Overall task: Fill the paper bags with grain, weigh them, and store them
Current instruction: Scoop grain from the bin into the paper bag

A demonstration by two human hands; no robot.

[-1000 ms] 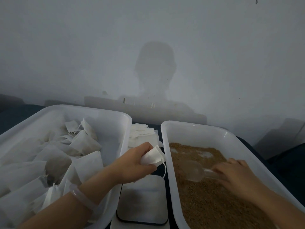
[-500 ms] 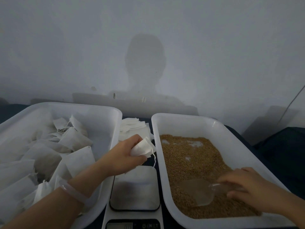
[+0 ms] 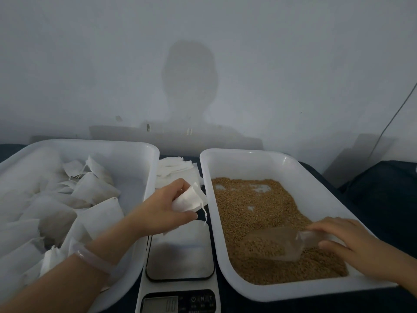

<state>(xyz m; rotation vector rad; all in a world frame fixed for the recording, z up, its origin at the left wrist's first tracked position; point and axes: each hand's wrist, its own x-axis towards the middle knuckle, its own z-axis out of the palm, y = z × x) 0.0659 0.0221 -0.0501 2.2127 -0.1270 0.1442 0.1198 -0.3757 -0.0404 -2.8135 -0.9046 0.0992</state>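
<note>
My left hand (image 3: pixel 162 208) pinches a paper bag (image 3: pixel 188 199) between thumb and fingers, its string dangling, above the far edge of the scale (image 3: pixel 180 251) between the two trays. My right hand (image 3: pixel 352 247) is curled round the handle of a clear scoop (image 3: pixel 277 243), which lies part-filled on the grain (image 3: pixel 255 206) at the near end of the right tray (image 3: pixel 248 152). Filled bags (image 3: pixel 94 188) crowd the left tray (image 3: pixel 126 145); flat bags (image 3: pixel 173 168) are stacked on the surface beyond the scale.

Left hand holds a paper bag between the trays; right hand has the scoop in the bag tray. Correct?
No: head view shows the right hand gripping the scoop in the grain tray. Left hand holds a paper bag between it and the bag tray.
</note>
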